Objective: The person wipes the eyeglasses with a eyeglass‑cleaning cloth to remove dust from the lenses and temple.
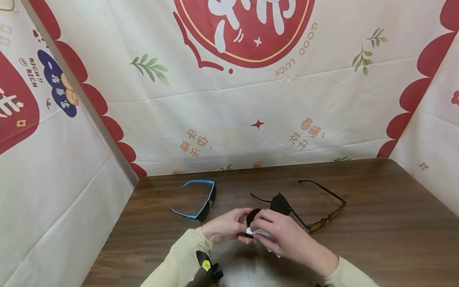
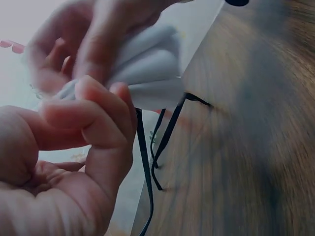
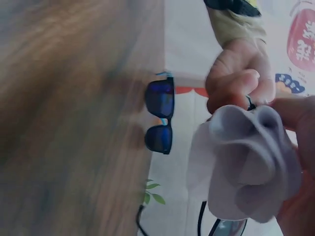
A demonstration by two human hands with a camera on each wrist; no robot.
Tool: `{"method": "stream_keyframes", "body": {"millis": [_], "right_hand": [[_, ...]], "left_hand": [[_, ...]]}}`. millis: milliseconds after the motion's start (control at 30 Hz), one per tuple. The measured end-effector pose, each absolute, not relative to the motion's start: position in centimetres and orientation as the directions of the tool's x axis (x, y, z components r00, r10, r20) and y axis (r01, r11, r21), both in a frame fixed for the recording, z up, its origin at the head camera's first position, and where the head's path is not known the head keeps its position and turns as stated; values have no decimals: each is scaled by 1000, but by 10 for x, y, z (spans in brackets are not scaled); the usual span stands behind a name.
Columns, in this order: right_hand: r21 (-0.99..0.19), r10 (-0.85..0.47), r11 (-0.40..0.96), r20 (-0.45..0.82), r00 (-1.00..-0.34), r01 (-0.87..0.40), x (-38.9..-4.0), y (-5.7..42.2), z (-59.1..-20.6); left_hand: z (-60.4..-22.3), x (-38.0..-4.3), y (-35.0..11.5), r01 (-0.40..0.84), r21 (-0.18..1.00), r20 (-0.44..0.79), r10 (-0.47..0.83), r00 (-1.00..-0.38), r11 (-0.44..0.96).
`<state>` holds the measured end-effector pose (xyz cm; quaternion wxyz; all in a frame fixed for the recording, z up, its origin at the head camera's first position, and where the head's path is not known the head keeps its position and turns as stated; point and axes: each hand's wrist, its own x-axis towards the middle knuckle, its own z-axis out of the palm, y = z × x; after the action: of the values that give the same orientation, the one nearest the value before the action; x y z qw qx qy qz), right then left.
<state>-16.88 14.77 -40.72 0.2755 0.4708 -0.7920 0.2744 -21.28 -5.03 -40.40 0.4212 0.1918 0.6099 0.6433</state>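
Black sunglasses with a dark lens [image 1: 281, 204] are held up in front of me, partly covered by both hands. My left hand [image 1: 229, 227] grips them by one side with curled fingers. A white cloth [image 1: 263, 233] is pinched in my right hand [image 1: 285, 237], close against the lens nearest the left hand. In the left wrist view the bunched cloth [image 2: 152, 69] hangs from the blurred right fingers, above the left hand [image 2: 98, 132]. In the right wrist view the folded cloth [image 3: 246, 167] hides most of the held sunglasses.
Blue-armed sunglasses [image 1: 206, 205] lie at the left on the brown wooden table [image 1: 387, 223]. Dark-framed glasses with brownish lenses [image 1: 319, 224] lie at the right, arms spread, just beyond the right hand. A printed white cloth wall [image 1: 229, 115] rises behind the table.
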Motion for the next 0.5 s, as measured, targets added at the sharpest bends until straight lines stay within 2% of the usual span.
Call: {"method": "stream_keyframes", "body": {"millis": [133,333,433,500], "right_hand": [[-113,-589,464,702,-401,-879,-166,155,-412],[-104,-459,598,769,-446,-795,-169,158,-410],[-114,-461,582,769,-443,-805,-167,153,-408],[-109,-505,533,755,-419,-839,-165,150,-407]], "left_hand": [[-404,-213,-52,-297,947,-277,779,-562,122],[-406,-211,-48,-279,942,-313,783,-538,186],[-407,-208,-45,-264,943,-316,791,-524,201],[-407,-207,-44,-257,946,-310,791,-528,199]]}}
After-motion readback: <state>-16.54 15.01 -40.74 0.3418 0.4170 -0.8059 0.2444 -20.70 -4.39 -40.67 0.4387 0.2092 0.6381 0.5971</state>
